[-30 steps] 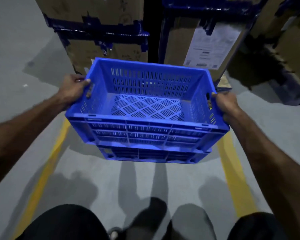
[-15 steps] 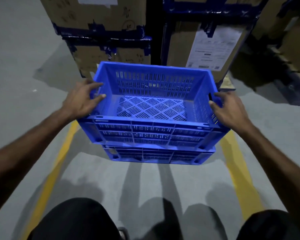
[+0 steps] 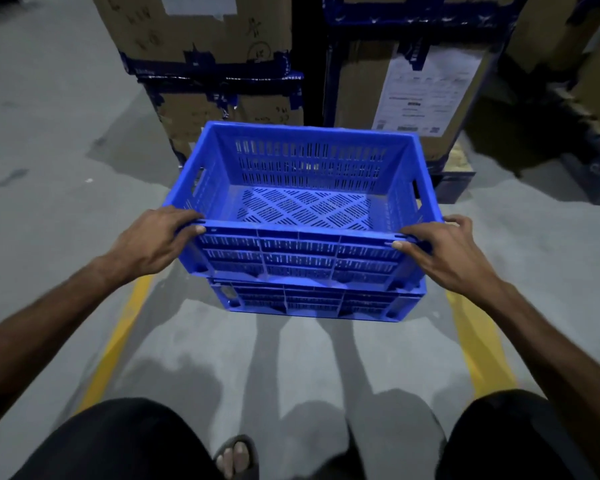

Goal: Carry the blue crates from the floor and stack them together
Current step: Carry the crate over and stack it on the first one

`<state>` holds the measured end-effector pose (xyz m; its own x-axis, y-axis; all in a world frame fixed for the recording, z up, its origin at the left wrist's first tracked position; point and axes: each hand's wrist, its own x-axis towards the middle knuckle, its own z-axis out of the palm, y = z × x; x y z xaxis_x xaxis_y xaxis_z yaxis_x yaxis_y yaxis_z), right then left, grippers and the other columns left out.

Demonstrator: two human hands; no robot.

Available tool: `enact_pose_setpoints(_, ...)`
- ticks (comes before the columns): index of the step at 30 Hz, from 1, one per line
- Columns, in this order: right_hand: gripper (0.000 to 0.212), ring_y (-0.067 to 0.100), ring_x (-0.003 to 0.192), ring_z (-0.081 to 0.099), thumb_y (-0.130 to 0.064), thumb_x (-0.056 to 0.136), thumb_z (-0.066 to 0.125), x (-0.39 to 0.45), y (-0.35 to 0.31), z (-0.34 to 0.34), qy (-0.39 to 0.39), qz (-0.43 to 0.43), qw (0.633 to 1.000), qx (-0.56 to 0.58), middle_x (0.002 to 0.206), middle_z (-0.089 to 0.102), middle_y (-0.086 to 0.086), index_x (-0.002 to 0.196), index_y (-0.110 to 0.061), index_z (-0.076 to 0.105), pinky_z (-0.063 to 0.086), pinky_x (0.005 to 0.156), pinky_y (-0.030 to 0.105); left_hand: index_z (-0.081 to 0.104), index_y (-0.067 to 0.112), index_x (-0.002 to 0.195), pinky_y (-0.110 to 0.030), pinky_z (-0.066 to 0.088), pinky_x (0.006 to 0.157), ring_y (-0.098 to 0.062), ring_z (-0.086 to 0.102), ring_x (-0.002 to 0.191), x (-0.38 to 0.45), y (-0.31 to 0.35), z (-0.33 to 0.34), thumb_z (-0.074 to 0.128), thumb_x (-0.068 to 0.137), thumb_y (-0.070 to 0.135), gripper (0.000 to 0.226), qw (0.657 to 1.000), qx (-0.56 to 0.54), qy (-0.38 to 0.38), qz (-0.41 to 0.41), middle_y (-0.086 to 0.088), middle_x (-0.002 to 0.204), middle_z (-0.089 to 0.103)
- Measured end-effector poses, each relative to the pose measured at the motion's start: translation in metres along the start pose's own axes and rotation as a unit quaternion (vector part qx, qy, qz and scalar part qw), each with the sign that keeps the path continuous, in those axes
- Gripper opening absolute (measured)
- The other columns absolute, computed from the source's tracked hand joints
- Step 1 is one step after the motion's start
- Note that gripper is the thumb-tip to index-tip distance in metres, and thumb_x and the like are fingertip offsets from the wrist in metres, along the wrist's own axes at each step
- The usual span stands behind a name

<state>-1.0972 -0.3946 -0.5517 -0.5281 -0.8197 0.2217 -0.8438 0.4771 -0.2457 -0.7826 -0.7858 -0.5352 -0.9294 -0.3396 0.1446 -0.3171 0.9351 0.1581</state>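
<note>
An empty blue slotted crate, the upper crate (image 3: 305,251), sits on top of a second blue crate, the lower crate (image 3: 312,301), on the grey floor straight ahead. My left hand (image 3: 153,240) grips the upper crate's near left corner, thumb on the rim. My right hand (image 3: 444,252) grips its near right corner the same way. Only the front wall of the lower crate shows; the rest is hidden under the upper one.
Tall cardboard boxes (image 3: 201,46) bound with blue tape stand close behind the crates, one carrying a white label (image 3: 426,88). Two yellow floor lines (image 3: 115,344) run either side of me. My knees and a sandalled foot (image 3: 236,459) fill the bottom edge.
The upper crate came down onto the lower one. Both hands left the side handles and slid back to the near corners of the rim.
</note>
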Motion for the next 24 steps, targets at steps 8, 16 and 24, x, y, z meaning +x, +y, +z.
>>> enact_pose_setpoints(8, 0.071, 0.019, 0.097, 0.066, -0.078, 0.089, 0.031, 0.004, 0.012, -0.002, -0.002, -0.017, 1.0, -0.002, 0.098, 0.076, -0.007, 0.113, -0.025, 0.074, 0.029, 0.102, 0.043, 0.069, 0.022, 0.113, -0.042, 0.052, 0.081, -0.029, 0.067, 0.094, 0.003, 0.004, -0.005, 0.036, 0.099, 0.053, 0.047, 0.999, -0.029, -0.018, -0.026, -0.001, 0.108, 0.075)
enact_pose_setpoints(16, 0.067, 0.01, 0.076, 0.05, -0.079, 0.091, 0.032, -0.003, 0.031, -0.004, 0.021, -0.014, 1.0, 0.008, 0.094, 0.076, -0.009, 0.109, -0.03, 0.073, 0.033, 0.093, 0.041, 0.068, 0.023, 0.111, -0.042, 0.053, 0.078, -0.029, 0.067, 0.09, 0.007, 0.021, 0.001, 0.036, 0.1, 0.051, 0.044, 0.999, -0.029, -0.016, -0.009, -0.001, 0.107, 0.075)
enact_pose_setpoints(24, 0.065, 0.018, 0.075, 0.063, -0.076, 0.093, 0.035, -0.004, 0.041, -0.006, 0.031, -0.028, 0.999, 0.01, 0.094, 0.077, -0.007, 0.108, -0.027, 0.074, 0.041, 0.088, 0.045, 0.068, 0.021, 0.114, -0.041, 0.052, 0.08, -0.027, 0.067, 0.094, 0.007, 0.031, 0.0, 0.041, 0.105, 0.047, 0.038, 0.999, -0.041, -0.031, -0.006, 0.0, 0.11, 0.074)
